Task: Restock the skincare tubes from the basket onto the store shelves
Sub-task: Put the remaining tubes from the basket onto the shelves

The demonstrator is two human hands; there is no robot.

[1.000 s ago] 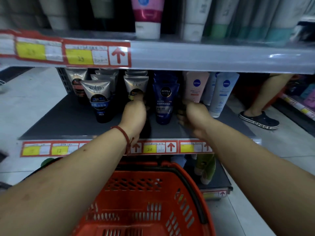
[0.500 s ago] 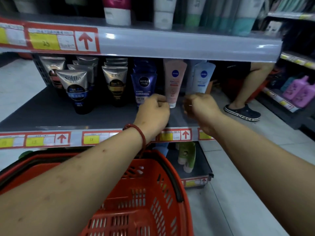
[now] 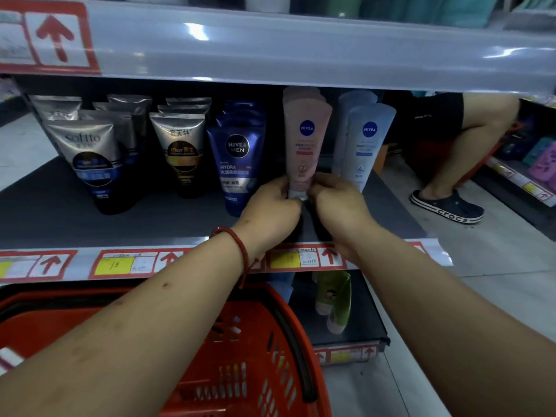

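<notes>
The pink tube (image 3: 305,145), a smooth glossy plastic wedge with a flat crimped top and a white cap at its foot, stands cap-down on the matte dark shelf (image 3: 60,218). The left hand (image 3: 272,209) and right hand (image 3: 338,203) pinch its lower end from either side, fingers curled close round the cap. Just left of the pink tube stands a shiny dark blue tube (image 3: 237,164); further left, metallic silver tubes (image 3: 87,158) with black caps. Just right of it is a frosted pale blue tube (image 3: 365,145). Below and in front of it sits the red basket (image 3: 255,341) of slotted plastic with a black handle. Far right of the pink tube, on pale floor tiles, a person's bare leg (image 3: 469,139) and dark clog (image 3: 448,206)
</notes>
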